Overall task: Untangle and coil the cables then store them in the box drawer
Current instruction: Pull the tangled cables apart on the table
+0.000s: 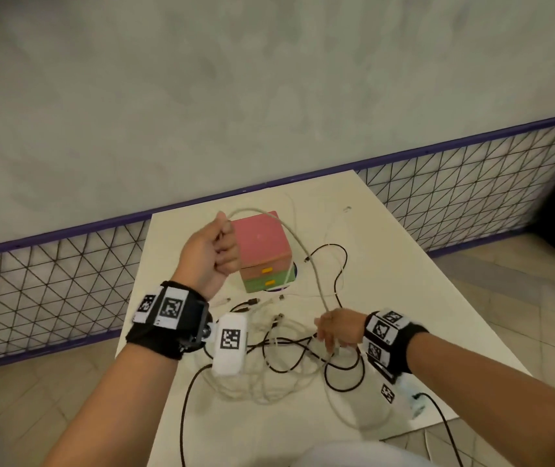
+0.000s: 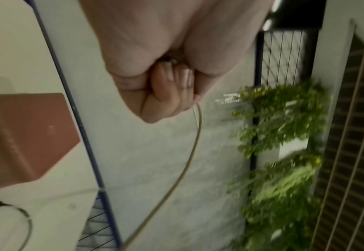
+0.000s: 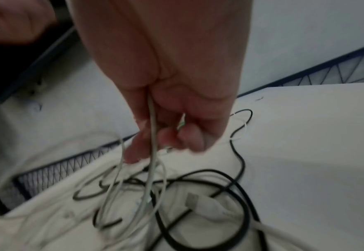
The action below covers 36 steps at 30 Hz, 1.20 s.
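Head view first: the left hand (image 1: 210, 251) is raised above the white table (image 1: 404, 284), fingers curled into a fist around one end of a grey-white cable (image 1: 298, 242), which arcs up over the box drawer (image 1: 262, 252) and drops to the right hand (image 1: 338, 328). That hand sits low over the table, fingers curled down round the same cable just above the tangle of cables (image 1: 289, 358), a heap of white and black leads lying near the table's front edge. The box, pink on top with a pink and a green drawer and yellow handles, stands behind the heap; both drawers look closed. Left wrist view: the left hand (image 2: 168, 88) is a tight fist, the cable (image 2: 189, 152) leaving it beside the fingertips (image 2: 185, 79) and hanging in a long curve; a corner of the pink box (image 2: 26, 134) shows at the left edge. Right wrist view: the right hand (image 3: 172, 118) has its fingers closed loosely on the pale cable (image 3: 152, 152), which runs down out of the palm into the tangle (image 3: 176, 195), where a white USB plug (image 3: 194, 199) lies among black loops.
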Available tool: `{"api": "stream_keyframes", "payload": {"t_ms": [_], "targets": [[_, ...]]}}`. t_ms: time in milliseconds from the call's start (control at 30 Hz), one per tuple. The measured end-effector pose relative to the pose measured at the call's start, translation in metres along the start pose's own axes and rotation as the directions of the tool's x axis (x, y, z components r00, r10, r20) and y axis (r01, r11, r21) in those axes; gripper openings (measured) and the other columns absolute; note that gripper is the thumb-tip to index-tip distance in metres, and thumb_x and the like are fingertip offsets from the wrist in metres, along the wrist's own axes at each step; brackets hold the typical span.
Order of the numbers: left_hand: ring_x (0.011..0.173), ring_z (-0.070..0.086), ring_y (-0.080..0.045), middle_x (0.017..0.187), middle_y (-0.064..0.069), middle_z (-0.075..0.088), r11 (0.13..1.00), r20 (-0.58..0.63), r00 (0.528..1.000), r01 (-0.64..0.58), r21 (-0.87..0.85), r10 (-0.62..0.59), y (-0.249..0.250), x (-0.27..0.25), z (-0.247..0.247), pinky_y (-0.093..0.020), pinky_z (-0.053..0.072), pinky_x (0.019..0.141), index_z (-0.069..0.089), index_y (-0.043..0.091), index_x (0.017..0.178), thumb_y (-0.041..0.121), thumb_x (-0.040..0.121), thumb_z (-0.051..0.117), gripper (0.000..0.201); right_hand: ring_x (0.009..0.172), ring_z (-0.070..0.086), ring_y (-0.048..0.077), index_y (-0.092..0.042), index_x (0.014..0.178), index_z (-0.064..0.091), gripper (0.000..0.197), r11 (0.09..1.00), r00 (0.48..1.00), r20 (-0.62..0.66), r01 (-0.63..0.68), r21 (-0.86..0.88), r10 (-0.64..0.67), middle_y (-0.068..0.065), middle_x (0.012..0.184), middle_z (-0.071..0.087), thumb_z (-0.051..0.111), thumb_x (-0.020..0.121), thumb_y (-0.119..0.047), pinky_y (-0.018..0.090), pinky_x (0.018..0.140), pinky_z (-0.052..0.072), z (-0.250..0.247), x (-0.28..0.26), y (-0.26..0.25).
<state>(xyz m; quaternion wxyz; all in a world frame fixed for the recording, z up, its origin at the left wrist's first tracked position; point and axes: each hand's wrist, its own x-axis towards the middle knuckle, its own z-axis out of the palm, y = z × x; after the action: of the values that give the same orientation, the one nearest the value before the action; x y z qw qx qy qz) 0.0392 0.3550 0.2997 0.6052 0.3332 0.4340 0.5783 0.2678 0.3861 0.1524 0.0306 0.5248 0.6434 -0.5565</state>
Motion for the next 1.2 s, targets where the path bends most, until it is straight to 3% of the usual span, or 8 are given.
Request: {"api": "stream_keyframes", "payload": {"t_ms": [133, 233, 433, 533, 700, 800, 933, 1200], "targets": [[0.039, 0.023, -0.005, 0.05, 0.011, 0.029, 0.962, -0.075, 0.993, -0.073, 0.264, 0.096, 0.001, -0.008, -0.001, -0.016, 0.02, 0.034, 0.044, 0.019, 0.076, 0.049, 0.094, 0.042, 0.034, 0.035, 0.034, 0.013, -0.016, 0.057, 0.045, 0.054, 0.925, 0.983, -0.149, 0.154, 0.348, -0.108, -0.001, 0.047, 0.038, 0.035, 0.097, -0.05, 0.018, 0.039, 0.031, -0.017, -0.008, -0.045], [0.043, 0.027, -0.006, 0.053, 0.01, 0.04, 0.79, -0.013, 0.999, -0.019, 0.613, 0.034, -0.034, -0.019, 0.001, -0.02, 0.026, 0.04, 0.056, 0.024, 0.097, 0.055, 0.081, 0.058, 0.035, 0.037, 0.024, 0.012, -0.018, 0.054, 0.04, 0.051, 0.58, 0.882, -0.273, 0.46, 0.672, -0.383, -0.003, 0.049, 0.025, 0.04, 0.097, -0.046, 0.019, 0.037, 0.028, -0.049, -0.042, -0.107], [0.038, 0.022, -0.009, 0.043, 0.01, 0.035, 0.818, -0.102, 0.995, 0.066, 0.571, -0.009, -0.069, -0.017, 0.014, -0.019, 0.019, 0.039, 0.059, 0.022, 0.087, 0.023, 0.095, 0.052, 0.011, 0.05, 0.04, 0.014, -0.01, 0.087, 0.056, 0.01, 0.285, 0.753, -0.423, 0.607, 0.742, -0.503, 0.004, 0.072, 0.053, 0.054, 0.092, -0.019, 0.028, 0.054, 0.039, -0.056, -0.078, -0.139], [0.033, 0.018, -0.005, 0.043, 0.009, 0.025, 0.962, -0.086, 0.992, 0.107, 0.252, -0.087, -0.044, -0.009, 0.02, -0.013, 0.015, 0.034, 0.042, 0.019, 0.066, 0.022, 0.098, 0.045, 0.032, 0.058, 0.049, 0.012, -0.011, 0.123, 0.049, 0.045, 0.455, 0.817, -0.302, 0.536, 0.711, -0.491, 0.0, 0.085, 0.057, 0.061, 0.08, -0.011, 0.029, 0.058, 0.04, -0.03, -0.06, -0.114], [0.029, 0.019, -0.001, 0.04, 0.012, 0.024, 0.969, 0.096, 0.964, 0.242, 0.052, -0.246, -0.011, -0.007, 0.04, -0.013, 0.013, 0.027, 0.048, 0.021, 0.075, 0.036, 0.097, 0.041, 0.028, 0.067, 0.057, 0.014, -0.013, 0.117, 0.057, 0.035, 0.848, 0.876, 0.12, 0.404, 0.344, -0.466, 0.004, 0.095, 0.061, 0.056, 0.083, -0.011, 0.025, 0.056, 0.045, 0.031, -0.045, -0.098], [0.03, 0.018, -0.001, 0.041, 0.012, 0.023, 0.965, 0.094, 0.963, 0.242, 0.1, -0.251, -0.007, -0.005, 0.04, -0.01, 0.015, 0.029, 0.06, 0.016, 0.094, 0.035, 0.098, 0.039, 0.029, 0.053, 0.053, 0.009, -0.014, 0.09, 0.057, 0.005, 0.832, 0.858, -0.204, 0.509, 0.221, -0.471, -0.001, 0.075, 0.057, 0.061, 0.087, -0.013, 0.024, 0.05, 0.044, 0.034, -0.049, -0.101], [0.033, 0.017, -0.003, 0.043, 0.011, 0.023, 0.948, -0.021, 0.979, 0.201, 0.245, -0.202, -0.024, -0.009, 0.034, -0.01, 0.016, 0.031, 0.064, 0.012, 0.105, 0.031, 0.098, 0.044, 0.029, 0.057, 0.051, 0.012, -0.018, 0.121, 0.037, 0.052, 0.737, 0.734, -0.577, 0.602, 0.308, -0.358, 0.005, 0.092, 0.053, 0.07, 0.081, -0.013, 0.015, 0.043, 0.041, 0.0, -0.051, -0.111], [0.034, 0.016, -0.004, 0.043, 0.01, 0.023, 0.95, -0.062, 0.986, 0.166, 0.264, -0.155, -0.031, -0.011, 0.025, -0.012, 0.016, 0.032, 0.05, 0.015, 0.085, 0.034, 0.093, 0.054, 0.021, 0.057, 0.049, 0.016, -0.036, 0.135, 0.038, 0.06, 0.601, 0.844, -0.072, 0.436, 0.67, -0.532, 0.002, 0.096, 0.064, 0.057, 0.088, -0.004, 0.029, 0.056, 0.04, -0.033, -0.056, -0.107]]}}
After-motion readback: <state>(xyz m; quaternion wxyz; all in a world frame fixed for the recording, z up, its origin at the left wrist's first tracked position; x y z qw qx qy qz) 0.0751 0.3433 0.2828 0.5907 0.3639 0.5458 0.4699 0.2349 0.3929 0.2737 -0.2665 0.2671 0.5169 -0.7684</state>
